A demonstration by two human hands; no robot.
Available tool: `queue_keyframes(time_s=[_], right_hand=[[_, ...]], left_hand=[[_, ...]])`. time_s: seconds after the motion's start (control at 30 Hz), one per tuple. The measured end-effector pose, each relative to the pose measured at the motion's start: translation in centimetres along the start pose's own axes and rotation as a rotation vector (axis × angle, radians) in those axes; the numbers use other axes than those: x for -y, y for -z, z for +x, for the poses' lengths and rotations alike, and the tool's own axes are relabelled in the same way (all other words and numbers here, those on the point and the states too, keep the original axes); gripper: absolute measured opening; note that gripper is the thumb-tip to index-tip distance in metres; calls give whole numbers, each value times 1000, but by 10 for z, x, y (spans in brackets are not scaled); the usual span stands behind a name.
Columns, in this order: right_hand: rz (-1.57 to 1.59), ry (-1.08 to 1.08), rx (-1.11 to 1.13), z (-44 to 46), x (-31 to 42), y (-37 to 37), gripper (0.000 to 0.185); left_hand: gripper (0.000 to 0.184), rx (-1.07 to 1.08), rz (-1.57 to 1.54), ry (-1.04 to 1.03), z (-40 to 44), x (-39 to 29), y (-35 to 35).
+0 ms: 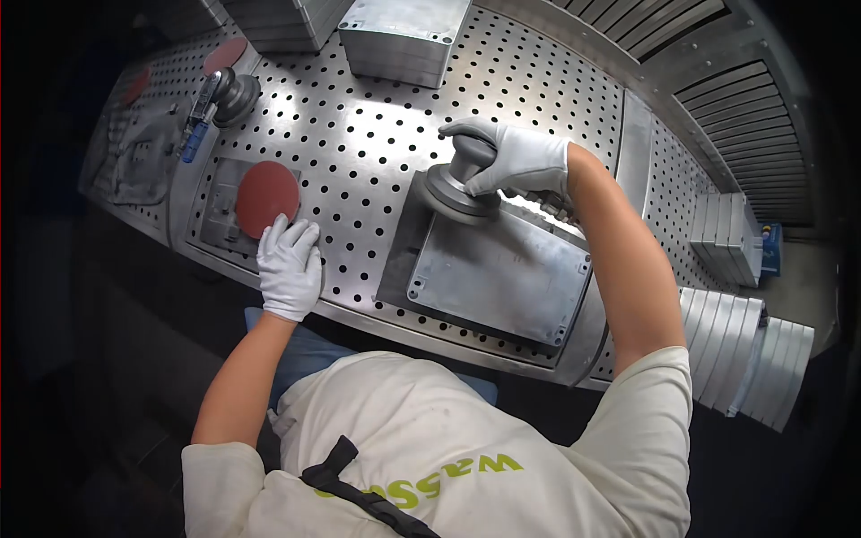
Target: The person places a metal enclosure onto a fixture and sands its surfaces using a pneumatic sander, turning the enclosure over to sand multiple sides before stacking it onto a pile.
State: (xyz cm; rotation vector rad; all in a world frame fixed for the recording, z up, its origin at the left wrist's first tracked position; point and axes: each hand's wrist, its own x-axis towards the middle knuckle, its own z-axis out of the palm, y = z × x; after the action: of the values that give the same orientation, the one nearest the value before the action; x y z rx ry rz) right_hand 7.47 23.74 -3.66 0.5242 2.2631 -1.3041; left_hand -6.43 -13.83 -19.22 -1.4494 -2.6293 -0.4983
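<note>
My right hand (pixel 531 161), in a white glove, is wrapped round the head of a grey orbital sander (pixel 456 191). The sander's pad is at the upper left corner of a rectangular metal housing (pixel 498 280), which lies on a dark mat (pixel 401 247). My left hand (pixel 289 272), also gloved, has its fingers stretched out at the lower edge of a round red sanding disc (pixel 267 195). Beneath that disc is a flat grey plate (pixel 221 202); I cannot tell whether my fingertips pinch the disc or only touch it.
A second sander (pixel 235 97) with a blue-ended hose fitting stands at the upper left, near another red disc (pixel 225 56). Stacked metal housings (pixel 399 45) stand at the back of the perforated bench (pixel 529 81). More panels (pixel 722 345) are stacked at the right, below slatted vents (pixel 749 125).
</note>
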Motion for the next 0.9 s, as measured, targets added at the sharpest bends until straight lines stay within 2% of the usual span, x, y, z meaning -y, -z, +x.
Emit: queue_keyframes(time_s=[0.13, 0.27, 0.33, 0.47, 0.5, 0.53, 0.6, 0.63, 0.67, 0.73, 0.87, 0.9], right_hand=[[-59, -31, -83, -42, -22, 3, 81], [8, -361, -31, -97, -35, 17, 82], [54, -208, -132, -115, -102, 17, 80], [39, -581, -177, -176, -92, 21, 82], [14, -504, -197, -187, -121, 22, 84], [77, -584, -204, -201, -104, 21, 87], [178, -325, -298, -225, -187, 5, 91], [202, -592, -309, -233, -129, -4, 95], [230, -423, -375, -239, -154, -20, 99], [238, -521, -490, -256, -173, -46, 103], [33, -424, -804, -281, -221, -108, 103], [-8, -467, -838, -286, -227, -119, 103]], left_hand=[[37, 0, 6, 3, 0, -2, 1], [37, 19, 6, 13, 1, -2, 1], [37, 10, 13, 10, 0, -2, 0], [36, -5, 26, -4, -1, -1, -1], [36, -4, 22, -6, -2, 0, -2], [36, -6, 18, -8, -2, 1, -3], [36, -6, 24, -6, -2, 1, -2], [36, -5, 30, -6, -2, -1, 0], [36, -5, 37, -9, -1, -3, 1], [37, -11, 56, -17, -2, -1, -3], [42, -61, 106, -103, -3, -15, -1], [44, -76, 114, -137, 1, -24, 0]])
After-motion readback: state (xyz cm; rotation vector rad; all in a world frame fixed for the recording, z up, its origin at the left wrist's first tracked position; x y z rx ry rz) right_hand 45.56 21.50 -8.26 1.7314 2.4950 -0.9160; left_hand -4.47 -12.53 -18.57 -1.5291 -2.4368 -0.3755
